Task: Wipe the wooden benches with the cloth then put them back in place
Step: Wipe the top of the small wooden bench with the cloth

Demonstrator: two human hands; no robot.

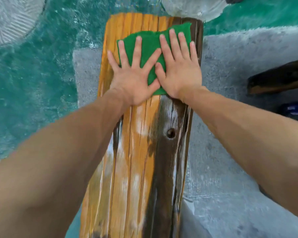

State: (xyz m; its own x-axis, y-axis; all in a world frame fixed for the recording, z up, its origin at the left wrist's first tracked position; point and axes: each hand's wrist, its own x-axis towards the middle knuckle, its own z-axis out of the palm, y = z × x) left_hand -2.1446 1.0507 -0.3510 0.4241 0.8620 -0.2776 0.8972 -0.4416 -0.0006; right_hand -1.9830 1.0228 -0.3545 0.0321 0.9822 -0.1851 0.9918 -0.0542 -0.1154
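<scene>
A long wooden bench (pixel 138 152) runs from the bottom of the view to the top centre; its left half is orange, its right half dark brown and wet-looking, with a round knot hole. A green cloth (pixel 150 43) lies flat on the far end of the bench. My left hand (pixel 134 73) presses flat on the cloth's left part, fingers spread. Beside it my right hand (pixel 179 66) lies flat on the cloth's right part, fingers spread too. The two thumbs nearly touch over the cloth.
The bench rests over a grey concrete slab (pixel 230 83), with a teal painted floor (pixel 33 83) to the left. A second dark wooden bench (pixel 280 78) shows at the right edge. Round concrete shapes sit at the top left (pixel 12 19) and top centre (pixel 192 7).
</scene>
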